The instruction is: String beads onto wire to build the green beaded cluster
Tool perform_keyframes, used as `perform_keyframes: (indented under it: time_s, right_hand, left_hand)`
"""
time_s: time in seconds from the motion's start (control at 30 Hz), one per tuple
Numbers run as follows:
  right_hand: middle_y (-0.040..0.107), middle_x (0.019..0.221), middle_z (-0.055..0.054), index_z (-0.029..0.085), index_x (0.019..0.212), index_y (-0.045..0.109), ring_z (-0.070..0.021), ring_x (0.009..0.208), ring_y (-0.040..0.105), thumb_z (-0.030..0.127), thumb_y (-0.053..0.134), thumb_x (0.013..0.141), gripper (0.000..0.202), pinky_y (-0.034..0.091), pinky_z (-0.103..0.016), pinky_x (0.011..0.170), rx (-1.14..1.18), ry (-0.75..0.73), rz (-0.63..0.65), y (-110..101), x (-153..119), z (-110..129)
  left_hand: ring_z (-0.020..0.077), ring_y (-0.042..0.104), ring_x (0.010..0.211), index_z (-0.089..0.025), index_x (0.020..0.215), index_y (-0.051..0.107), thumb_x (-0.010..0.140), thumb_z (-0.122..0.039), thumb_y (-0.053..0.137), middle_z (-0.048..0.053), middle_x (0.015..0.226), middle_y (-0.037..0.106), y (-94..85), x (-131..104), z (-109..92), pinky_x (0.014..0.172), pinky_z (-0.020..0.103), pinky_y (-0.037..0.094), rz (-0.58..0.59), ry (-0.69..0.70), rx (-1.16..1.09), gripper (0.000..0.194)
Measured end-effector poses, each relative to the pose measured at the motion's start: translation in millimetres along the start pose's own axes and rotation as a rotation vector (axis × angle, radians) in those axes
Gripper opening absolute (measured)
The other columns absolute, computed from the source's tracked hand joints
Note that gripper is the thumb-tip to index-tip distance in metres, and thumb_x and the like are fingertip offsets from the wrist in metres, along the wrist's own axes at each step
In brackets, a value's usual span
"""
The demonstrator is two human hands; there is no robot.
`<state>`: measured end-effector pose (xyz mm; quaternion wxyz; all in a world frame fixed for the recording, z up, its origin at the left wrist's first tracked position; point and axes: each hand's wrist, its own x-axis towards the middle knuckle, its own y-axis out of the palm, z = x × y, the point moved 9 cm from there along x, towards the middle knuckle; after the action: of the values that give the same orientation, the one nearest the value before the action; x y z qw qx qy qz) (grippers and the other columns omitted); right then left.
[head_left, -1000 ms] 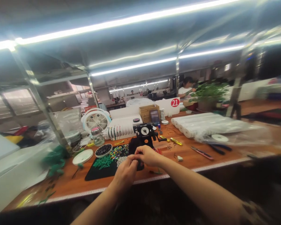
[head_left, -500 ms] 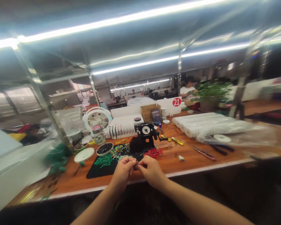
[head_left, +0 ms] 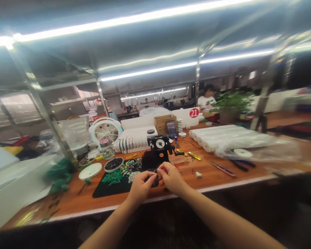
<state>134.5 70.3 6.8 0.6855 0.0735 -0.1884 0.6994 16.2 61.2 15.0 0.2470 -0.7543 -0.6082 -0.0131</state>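
Just in front of the black dial device (head_left: 160, 145), the left hand (head_left: 141, 186) and right hand (head_left: 172, 180) pinch an unidentifiable tiny piece (head_left: 157, 174) between them; seemingly fine fingertip work, calling next for steadiness.

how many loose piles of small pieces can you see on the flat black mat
3: slim green pieces at left, multicoloured beads farther back, small pale grey pieces beside the bare left hand. More may be hidden.

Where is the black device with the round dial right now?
In the head view, the device stands near mid-picture on the bench, just beyond the left hand and right hand, with white spools to its left.
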Motion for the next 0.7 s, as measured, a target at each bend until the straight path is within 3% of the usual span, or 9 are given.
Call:
perform_keyframes:
  time_s: [0.1, 0.23, 0.47, 0.63, 0.7]
  right_hand:
    - [0.052, 0.058, 0.002, 0.020, 0.070, 0.044, -0.0134, 0.048, 0.053, 0.024, 0.045, 0.080, 0.011, 0.047, -0.027, 0.046, 0.163, 0.106, 0.004, 1.2, 1.0, -18.0]
    - [0.052, 0.059, 0.001, 0.020, 0.067, 0.046, -0.0149, 0.054, 0.056, 0.032, 0.049, 0.078, 0.016, 0.050, -0.028, 0.050, 0.173, 0.060, -0.057, -4.5, -0.9, -19.7]
    - [0.055, 0.062, -0.002, 0.019, 0.068, 0.049, -0.0159, 0.054, 0.056, 0.043, 0.052, 0.078, 0.026, 0.049, -0.029, 0.050, 0.191, 0.053, -0.064, -2.2, -6.0, -17.3]
    - [0.060, 0.070, -0.003, 0.017, 0.077, 0.058, -0.0173, 0.064, 0.057, 0.048, 0.055, 0.075, 0.031, 0.045, -0.027, 0.052, 0.232, 0.062, -0.181, -26.0, -7.5, -21.3]
    - [0.062, 0.069, -0.003, 0.017, 0.075, 0.062, -0.0176, 0.067, 0.057, 0.046, 0.062, 0.070, 0.030, 0.045, -0.027, 0.058, 0.265, 0.101, -0.135, -27.7, -7.0, -25.7]
  left_hand:
    - [0.0151, 0.050, 0.055, -0.013, 0.076, 0.067, 0.070, -0.040, 0.067, 0.003, 0.057, 0.058, 13.6, -1.5, 33.8, 0.053, 0.025, 0.036, -0.055, -0.217, -0.378, 0.027]
    - [0.0146, 0.054, 0.062, -0.012, 0.079, 0.067, 0.057, -0.030, 0.080, 0.006, 0.069, 0.062, 31.0, -8.7, 47.3, 0.058, 0.024, 0.040, -0.065, -0.359, -0.717, 0.031]
    - [0.0102, 0.049, 0.055, -0.011, 0.076, 0.065, 0.055, -0.029, 0.082, 0.001, 0.063, 0.057, 34.7, -12.8, 43.9, 0.055, 0.022, 0.040, -0.079, -0.398, -0.809, 0.032]
    - [0.0049, 0.034, 0.045, -0.012, 0.071, 0.062, 0.055, -0.028, 0.082, -0.005, 0.052, 0.042, 31.8, -12.2, 45.2, 0.042, 0.016, 0.027, -0.051, -0.403, -0.823, 0.030]
    - [0.0046, 0.030, 0.045, -0.011, 0.069, 0.061, 0.054, -0.028, 0.083, -0.006, 0.052, 0.039, 30.7, -11.7, 42.6, 0.042, 0.016, 0.025, -0.025, -0.399, -0.823, 0.031]
